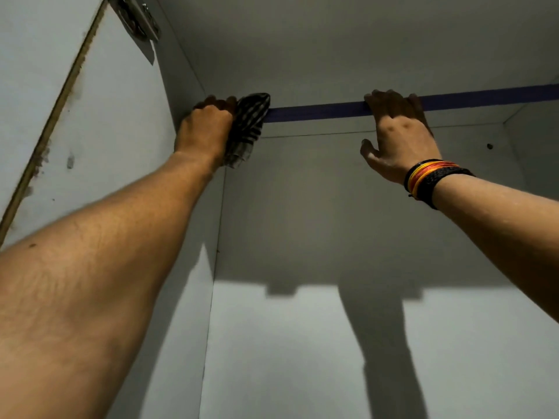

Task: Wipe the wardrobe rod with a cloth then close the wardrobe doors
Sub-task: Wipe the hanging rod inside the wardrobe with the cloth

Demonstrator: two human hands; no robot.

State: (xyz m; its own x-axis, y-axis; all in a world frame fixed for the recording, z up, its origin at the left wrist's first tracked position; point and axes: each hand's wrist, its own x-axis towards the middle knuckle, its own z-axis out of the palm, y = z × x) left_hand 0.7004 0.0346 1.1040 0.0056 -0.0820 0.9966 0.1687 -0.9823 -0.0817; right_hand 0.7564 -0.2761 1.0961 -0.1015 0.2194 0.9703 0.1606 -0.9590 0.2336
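Observation:
A dark blue wardrobe rod point(317, 109) runs across the top of the wardrobe, from the left wall out past the right edge. My left hand point(205, 128) grips a dark striped cloth point(249, 125) wrapped around the rod's left end, close to the left side wall. Part of the cloth hangs down below my fist. My right hand point(396, 131) rests on the rod near its middle, fingers hooked over the top and thumb spread below. Coloured bands circle that wrist.
The open left door point(45, 122) stands at the left with a metal hinge point(137, 19) near its top. The white back panel point(302, 343) and ceiling panel point(332, 40) enclose the space. Shadows of my arms fall on the back panel.

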